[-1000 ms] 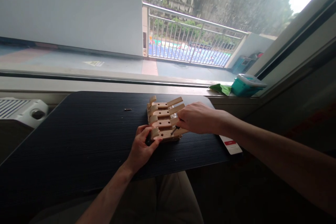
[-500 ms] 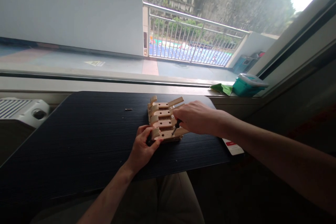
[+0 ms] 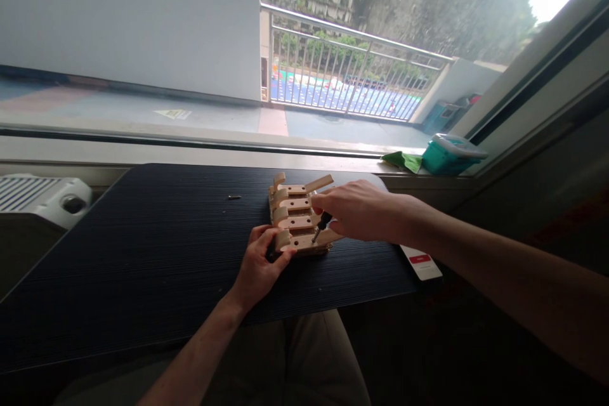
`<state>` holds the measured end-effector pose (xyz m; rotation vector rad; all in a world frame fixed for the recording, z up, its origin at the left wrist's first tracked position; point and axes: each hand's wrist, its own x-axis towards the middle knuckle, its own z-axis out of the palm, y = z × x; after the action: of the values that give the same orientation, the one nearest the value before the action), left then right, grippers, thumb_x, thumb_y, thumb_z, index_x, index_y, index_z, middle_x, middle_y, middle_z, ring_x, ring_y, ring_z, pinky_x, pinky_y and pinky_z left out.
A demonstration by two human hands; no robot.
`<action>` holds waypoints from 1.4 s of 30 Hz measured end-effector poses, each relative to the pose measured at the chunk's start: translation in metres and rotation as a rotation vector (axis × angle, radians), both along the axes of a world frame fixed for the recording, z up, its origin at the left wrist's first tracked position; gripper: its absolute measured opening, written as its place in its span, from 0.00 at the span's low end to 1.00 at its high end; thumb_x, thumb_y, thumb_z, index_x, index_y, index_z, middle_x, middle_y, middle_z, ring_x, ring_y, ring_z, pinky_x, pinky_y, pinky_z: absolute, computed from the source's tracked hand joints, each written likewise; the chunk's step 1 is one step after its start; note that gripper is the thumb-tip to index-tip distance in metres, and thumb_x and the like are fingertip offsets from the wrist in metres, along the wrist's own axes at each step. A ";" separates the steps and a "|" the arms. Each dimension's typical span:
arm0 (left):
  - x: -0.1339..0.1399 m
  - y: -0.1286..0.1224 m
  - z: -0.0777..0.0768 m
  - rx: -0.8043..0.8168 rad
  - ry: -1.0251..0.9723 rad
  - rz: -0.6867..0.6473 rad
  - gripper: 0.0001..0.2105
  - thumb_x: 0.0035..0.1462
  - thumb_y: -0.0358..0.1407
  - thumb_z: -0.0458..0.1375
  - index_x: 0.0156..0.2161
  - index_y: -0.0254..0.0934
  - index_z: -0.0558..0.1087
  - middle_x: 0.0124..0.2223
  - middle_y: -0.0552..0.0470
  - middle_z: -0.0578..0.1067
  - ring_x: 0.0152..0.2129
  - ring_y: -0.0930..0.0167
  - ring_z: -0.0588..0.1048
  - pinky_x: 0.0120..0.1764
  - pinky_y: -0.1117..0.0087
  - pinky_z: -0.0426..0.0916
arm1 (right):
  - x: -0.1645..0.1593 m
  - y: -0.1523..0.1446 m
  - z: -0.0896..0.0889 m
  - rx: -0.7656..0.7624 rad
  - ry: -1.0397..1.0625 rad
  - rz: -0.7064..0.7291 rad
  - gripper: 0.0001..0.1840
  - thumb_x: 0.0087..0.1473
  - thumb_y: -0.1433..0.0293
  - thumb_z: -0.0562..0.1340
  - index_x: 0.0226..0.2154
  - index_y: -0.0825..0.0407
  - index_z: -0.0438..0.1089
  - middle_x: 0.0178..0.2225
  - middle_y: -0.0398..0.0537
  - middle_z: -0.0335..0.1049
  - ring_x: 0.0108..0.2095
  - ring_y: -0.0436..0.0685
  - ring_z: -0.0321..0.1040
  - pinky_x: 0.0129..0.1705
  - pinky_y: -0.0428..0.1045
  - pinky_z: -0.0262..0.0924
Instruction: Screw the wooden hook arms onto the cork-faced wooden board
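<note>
A pale wooden piece [image 3: 299, 221] with several parallel slats, curved ends and dark holes lies on the dark table. My left hand [image 3: 259, 260] grips its near left corner, thumb along the front edge and fingers at the side. In my right hand [image 3: 356, 209] is a screwdriver [image 3: 324, 222] with a dark handle, held at a slant. Its metal tip meets a hole or screw in the nearest slat; which of these I cannot tell. My right hand hides part of the piece's right side. A small screw [image 3: 234, 197] lies on the table to the left.
The dark table [image 3: 143, 254] stands against a window sill. A white card or phone with a red band [image 3: 421, 260] lies at its right edge. On the sill are a teal box [image 3: 451, 155] and a green packet [image 3: 402, 160]. A white striped device [image 3: 42, 193] stands at left.
My right hand has turned slightly and the screwdriver's dark handle shows a little more. The tip stays on the nearest slat. My left hand keeps its hold.
</note>
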<state>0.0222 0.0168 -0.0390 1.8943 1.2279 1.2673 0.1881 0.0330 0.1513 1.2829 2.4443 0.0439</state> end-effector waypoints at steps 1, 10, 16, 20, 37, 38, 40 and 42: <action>0.000 0.000 0.000 -0.001 -0.001 -0.001 0.09 0.50 0.35 0.58 0.39 0.39 0.70 0.43 0.49 0.66 0.44 0.68 0.65 0.50 0.62 0.62 | 0.001 0.001 0.001 -0.011 0.001 0.010 0.12 0.46 0.74 0.57 0.36 0.52 0.70 0.37 0.50 0.73 0.36 0.57 0.69 0.28 0.46 0.52; 0.000 0.001 0.001 -0.011 0.004 -0.010 0.09 0.50 0.35 0.58 0.39 0.39 0.70 0.43 0.49 0.66 0.45 0.68 0.65 0.50 0.63 0.62 | 0.006 0.000 -0.011 0.013 -0.013 -0.103 0.19 0.56 0.65 0.49 0.32 0.56 0.73 0.30 0.57 0.74 0.33 0.59 0.70 0.32 0.49 0.56; 0.000 0.000 0.000 -0.003 0.010 0.004 0.09 0.50 0.35 0.58 0.39 0.38 0.70 0.43 0.49 0.66 0.44 0.68 0.66 0.50 0.64 0.63 | 0.008 -0.002 -0.010 0.048 -0.014 -0.121 0.19 0.53 0.61 0.52 0.36 0.56 0.72 0.31 0.56 0.73 0.34 0.60 0.70 0.31 0.49 0.56; 0.000 0.000 0.000 0.003 0.017 0.003 0.09 0.50 0.35 0.58 0.39 0.39 0.70 0.43 0.49 0.66 0.44 0.68 0.66 0.50 0.64 0.63 | 0.005 -0.003 -0.003 -0.022 0.007 -0.030 0.15 0.46 0.69 0.58 0.39 0.50 0.71 0.37 0.50 0.73 0.36 0.58 0.69 0.31 0.47 0.53; 0.000 0.001 -0.001 -0.006 0.014 0.005 0.10 0.50 0.35 0.58 0.39 0.39 0.70 0.43 0.49 0.66 0.44 0.67 0.66 0.50 0.63 0.63 | 0.018 0.002 -0.019 0.007 -0.001 -0.122 0.18 0.47 0.60 0.56 0.36 0.54 0.71 0.31 0.53 0.74 0.33 0.59 0.70 0.29 0.47 0.53; 0.000 0.000 -0.001 -0.007 0.013 0.004 0.09 0.50 0.35 0.58 0.39 0.39 0.70 0.43 0.49 0.66 0.44 0.67 0.66 0.50 0.63 0.63 | 0.018 0.002 -0.016 -0.003 0.014 -0.092 0.19 0.45 0.61 0.57 0.39 0.53 0.70 0.33 0.52 0.74 0.34 0.59 0.69 0.28 0.47 0.53; 0.000 0.000 0.000 -0.004 0.012 0.002 0.09 0.50 0.35 0.58 0.39 0.40 0.70 0.43 0.49 0.66 0.44 0.68 0.65 0.50 0.63 0.63 | 0.016 0.000 -0.010 -0.024 0.031 -0.049 0.18 0.45 0.65 0.58 0.41 0.50 0.70 0.34 0.50 0.74 0.34 0.58 0.69 0.28 0.47 0.52; 0.000 0.000 0.001 -0.004 0.012 0.001 0.10 0.50 0.35 0.58 0.39 0.40 0.70 0.43 0.50 0.66 0.44 0.67 0.65 0.50 0.63 0.63 | 0.013 -0.001 -0.006 -0.042 0.021 -0.027 0.14 0.47 0.69 0.56 0.37 0.50 0.71 0.34 0.50 0.74 0.34 0.58 0.69 0.29 0.47 0.52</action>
<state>0.0225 0.0166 -0.0384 1.9014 1.2373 1.2548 0.2007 0.0322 0.1458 1.3051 2.4319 -0.0281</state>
